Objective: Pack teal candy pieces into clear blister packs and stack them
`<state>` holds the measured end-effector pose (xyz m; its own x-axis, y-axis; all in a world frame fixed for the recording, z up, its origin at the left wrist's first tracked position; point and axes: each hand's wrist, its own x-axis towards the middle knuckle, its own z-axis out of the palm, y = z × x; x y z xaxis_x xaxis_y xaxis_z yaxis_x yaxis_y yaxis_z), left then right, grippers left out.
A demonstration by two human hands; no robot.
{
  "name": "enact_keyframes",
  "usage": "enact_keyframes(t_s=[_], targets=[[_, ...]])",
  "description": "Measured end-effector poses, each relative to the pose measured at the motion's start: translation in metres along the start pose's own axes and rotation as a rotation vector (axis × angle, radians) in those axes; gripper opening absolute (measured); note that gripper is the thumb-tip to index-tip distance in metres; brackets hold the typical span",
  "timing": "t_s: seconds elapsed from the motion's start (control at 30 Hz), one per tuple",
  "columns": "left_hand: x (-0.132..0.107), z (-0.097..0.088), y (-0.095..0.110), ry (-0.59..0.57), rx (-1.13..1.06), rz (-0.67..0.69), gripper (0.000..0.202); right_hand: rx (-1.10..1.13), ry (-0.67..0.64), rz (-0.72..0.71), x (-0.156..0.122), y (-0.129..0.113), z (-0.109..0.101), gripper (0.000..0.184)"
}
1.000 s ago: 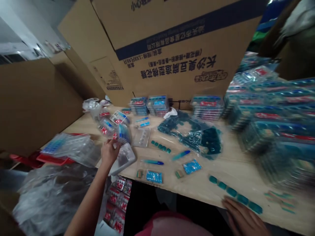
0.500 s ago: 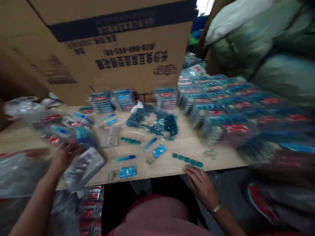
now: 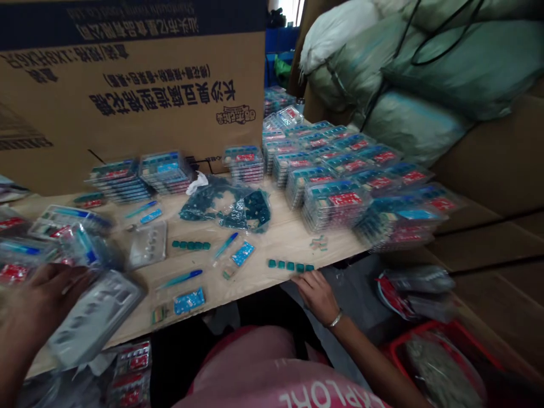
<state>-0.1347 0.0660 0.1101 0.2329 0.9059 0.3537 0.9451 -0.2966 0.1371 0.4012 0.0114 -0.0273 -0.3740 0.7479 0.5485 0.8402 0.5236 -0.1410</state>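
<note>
Clear plastic tray [image 3: 96, 317] gripped by left hand [image 3: 42, 300]; right hand [image 3: 317, 296], fingers [image 3: 306, 281] spread, at wooden table edge [image 3: 255, 298]

The head-worn camera looks forward and down from above the person's pink shirt [image 3: 272, 374], close over the wooden table [image 3: 255, 266], with the left hand [image 3: 42, 300] at lower left, the right hand [image 3: 317, 296] at lower centre, and a cardboard carton [image 3: 127, 96] at upper left.

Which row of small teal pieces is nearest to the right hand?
The row at the table's front edge, right by the right hand. The other row lies farther left, away from the hand.
</note>
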Motion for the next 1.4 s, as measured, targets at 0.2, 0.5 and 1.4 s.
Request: enact_keyframes(t_s=[0.2, 0.5, 1.4], targets=[[0.015, 0.04, 0.141, 0.039, -0.027, 0.296, 0.017, -0.014, 0.116, -0.035, -0.006, -0.001, -0.009, 0.02], [0.029, 0.14, 0.341, -0.424, -0.181, 0.662, 0.022, -0.219, 0.182, 0.051, -0.058, 0.02, -0.072, 0.014], [0.008, 0.148, 0.265, -0.108, -0.566, 0.511, 0.037, 0.049, 0.206, -0.251, -0.016, -0.035, -0.063, 0.02]])
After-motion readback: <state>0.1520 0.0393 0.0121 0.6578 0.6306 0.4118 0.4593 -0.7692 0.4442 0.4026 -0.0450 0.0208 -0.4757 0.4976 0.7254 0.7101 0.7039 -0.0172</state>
